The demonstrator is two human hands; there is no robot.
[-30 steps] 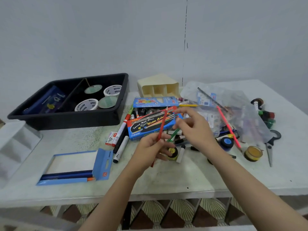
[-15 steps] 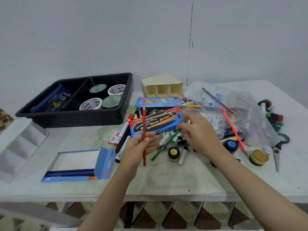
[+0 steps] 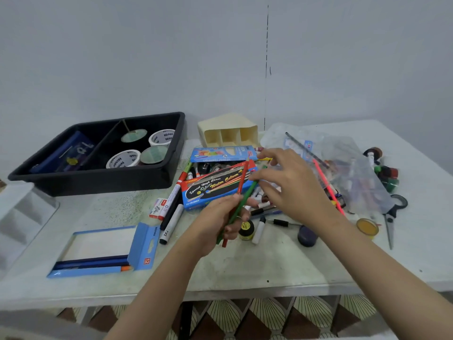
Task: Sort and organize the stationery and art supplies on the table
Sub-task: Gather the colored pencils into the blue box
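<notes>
Holding a red pencil (image 3: 241,182) and a green pencil (image 3: 247,195) together in my left hand (image 3: 218,224), fingers curled round their lower halves, above the table (image 3: 269,261) and in front of the paint box (image 3: 210,190). My right hand (image 3: 296,190) is spread, with fingertips at the green pencil's upper end; whether they pinch it I cannot tell. An open pencil case (image 3: 98,268) lies to the left, near the black tray (image 3: 98,180).
</notes>
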